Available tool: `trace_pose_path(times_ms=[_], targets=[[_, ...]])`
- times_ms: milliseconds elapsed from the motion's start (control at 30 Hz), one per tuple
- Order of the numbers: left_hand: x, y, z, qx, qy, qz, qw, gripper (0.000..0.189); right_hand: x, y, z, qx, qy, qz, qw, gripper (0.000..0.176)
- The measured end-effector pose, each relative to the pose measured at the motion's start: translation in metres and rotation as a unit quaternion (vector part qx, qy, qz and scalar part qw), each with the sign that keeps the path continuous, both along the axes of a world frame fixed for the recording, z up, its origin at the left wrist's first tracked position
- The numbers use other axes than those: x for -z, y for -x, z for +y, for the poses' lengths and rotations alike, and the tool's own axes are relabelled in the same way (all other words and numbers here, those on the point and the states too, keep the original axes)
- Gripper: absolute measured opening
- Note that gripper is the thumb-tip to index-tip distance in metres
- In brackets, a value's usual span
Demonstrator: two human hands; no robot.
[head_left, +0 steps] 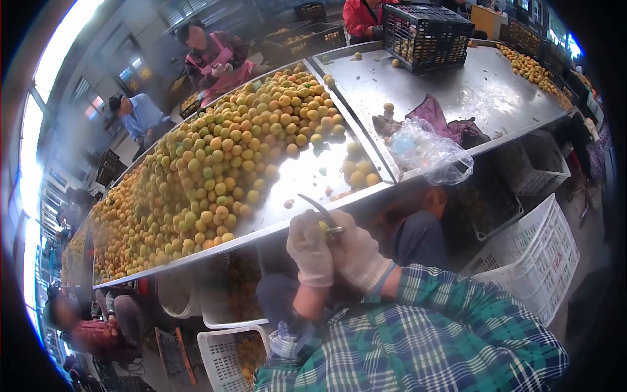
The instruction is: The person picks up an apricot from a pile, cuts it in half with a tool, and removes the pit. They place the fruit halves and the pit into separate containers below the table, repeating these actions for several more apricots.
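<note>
My left hand (309,249), in a pale glove, is closed around a small yellow-green fruit (323,226), mostly hidden by the fingers. Close against it, my right hand (356,251), also gloved, is wrapped round a small knife. The curved blade (316,206) points up and to the left over the fruit. Both hands are just in front of the metal table's near edge (281,225). A large heap of yellow-orange fruit (215,163) lies on the table beyond them, to the left.
A clear plastic bag (428,151) and a purple cloth (437,117) lie on the right table section, below a black crate (428,36). White crates (535,261) stand at the lower right; another white crate (222,359) holds fruit. Several people are around the tables.
</note>
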State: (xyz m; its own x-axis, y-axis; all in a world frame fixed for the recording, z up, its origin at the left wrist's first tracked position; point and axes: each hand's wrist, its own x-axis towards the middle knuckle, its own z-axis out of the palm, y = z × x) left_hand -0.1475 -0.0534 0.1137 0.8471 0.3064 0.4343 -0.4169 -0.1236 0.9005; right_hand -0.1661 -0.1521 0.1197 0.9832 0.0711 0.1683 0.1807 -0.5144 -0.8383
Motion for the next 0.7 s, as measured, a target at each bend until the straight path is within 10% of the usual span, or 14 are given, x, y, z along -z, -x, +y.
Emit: trace_pose_path(times_ms=[133, 233, 367, 500, 700], targets=[[0.004, -0.010, 0.019, 0.050, -0.078, 0.018, 0.995, 0.042, -0.012, -0.005, -0.006, -0.065, -0.069, 0.077, 0.992, 0.047], [-0.011, -0.008, 0.019, 0.172, 0.257, 0.147, 0.940, 0.039, -0.007, -0.010, -0.004, -0.128, -0.146, 0.096, 0.976, 0.052], [-0.003, -0.017, 0.032, 0.212, 0.398, 0.160, 0.878, 0.046, -0.057, 0.002, -0.009, -0.170, -0.146, 0.319, 0.921, 0.067], [-0.008, -0.021, 0.027, 0.148, 0.488, 0.185, 0.840, 0.056, -0.010, -0.001, -0.001, -0.092, -0.024, 0.029, 0.995, 0.069], [-0.015, -0.017, 0.024, 0.117, 0.461, 0.191, 0.859, 0.061, -0.022, 0.001, -0.003, -0.068, 0.047, 0.021, 0.996, 0.070]])
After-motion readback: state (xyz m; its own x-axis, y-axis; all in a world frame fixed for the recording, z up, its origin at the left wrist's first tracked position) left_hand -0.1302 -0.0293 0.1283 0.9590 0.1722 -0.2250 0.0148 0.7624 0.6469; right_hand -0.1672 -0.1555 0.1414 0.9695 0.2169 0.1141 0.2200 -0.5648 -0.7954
